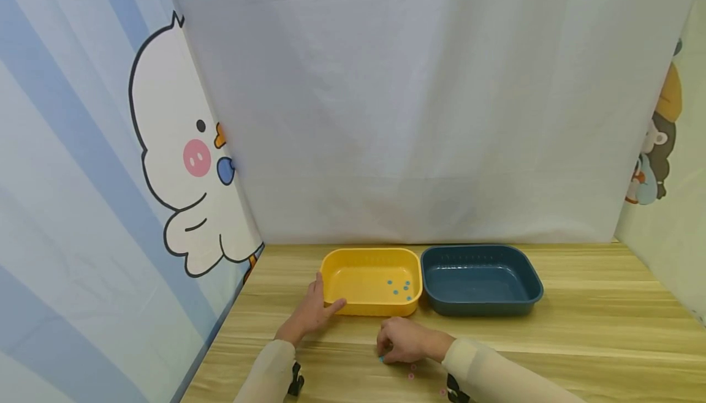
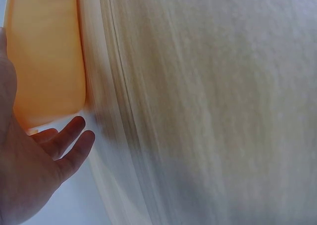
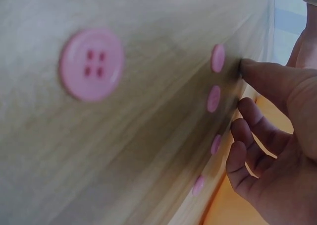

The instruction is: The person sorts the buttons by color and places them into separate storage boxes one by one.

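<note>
My left hand [image 1: 313,310] rests against the near left corner of a yellow plastic basin [image 1: 331,311], thumb along its front and fingers at its left side. In the left wrist view the fingers [image 2: 74,155] are spread and nearly straight beside the basin's end. My right hand [image 1: 405,340] is low at the table in front of the basin, thumb and forefinger pinching a small blue button [image 1: 381,359]. The right wrist view hides that button behind the fingertips. Several pink four-hole buttons [image 3: 92,65] lie on the table close to this hand.
Inside the yellow basin, several blue buttons [image 1: 395,292] lie toward the right end. A dark blue basin [image 1: 482,308] stands right beside it. Both are on a wood-grain table [image 1: 595,329], with a white curtain [image 1: 419,115] behind and a printed cloth [image 1: 72,146] along the left.
</note>
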A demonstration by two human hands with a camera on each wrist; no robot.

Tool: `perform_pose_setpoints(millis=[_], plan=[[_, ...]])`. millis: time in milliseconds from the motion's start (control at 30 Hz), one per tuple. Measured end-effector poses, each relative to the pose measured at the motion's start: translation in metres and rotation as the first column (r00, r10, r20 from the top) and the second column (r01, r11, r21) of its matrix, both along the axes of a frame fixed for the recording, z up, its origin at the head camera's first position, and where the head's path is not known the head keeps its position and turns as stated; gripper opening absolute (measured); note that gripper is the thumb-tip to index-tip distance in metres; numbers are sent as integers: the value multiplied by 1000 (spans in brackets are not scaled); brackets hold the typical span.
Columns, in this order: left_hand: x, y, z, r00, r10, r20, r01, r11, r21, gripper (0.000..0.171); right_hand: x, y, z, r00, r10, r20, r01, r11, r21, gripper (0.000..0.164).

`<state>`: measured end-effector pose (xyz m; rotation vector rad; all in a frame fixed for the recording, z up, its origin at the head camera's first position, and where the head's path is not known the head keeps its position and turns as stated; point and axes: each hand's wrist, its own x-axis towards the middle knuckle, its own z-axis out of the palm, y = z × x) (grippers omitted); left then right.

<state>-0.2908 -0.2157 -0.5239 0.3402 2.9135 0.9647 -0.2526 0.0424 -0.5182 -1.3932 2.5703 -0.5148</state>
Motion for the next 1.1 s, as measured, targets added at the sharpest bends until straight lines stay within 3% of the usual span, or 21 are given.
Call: perform_pose_setpoints(millis=[433,633,933,1100], plan=[[-3,0,-1,1000,17,23,-17,1000,-9,99,-2,0,0,1000,-19,-21,19,1000,12,9],[-1,0,0,1000,9,12,-9,1000,-1,100,-1,0,-1,999,-46,25,46,999,5,15],[0,1,1,1000,0,-1,0,1000,-2,100,0,7,9,985,-53,165,84,978,-189,16],[0,1,0,1000,-2,0,2,1000,-3,99,-3,13,13,970,-66,233,122,964,-235,16]])
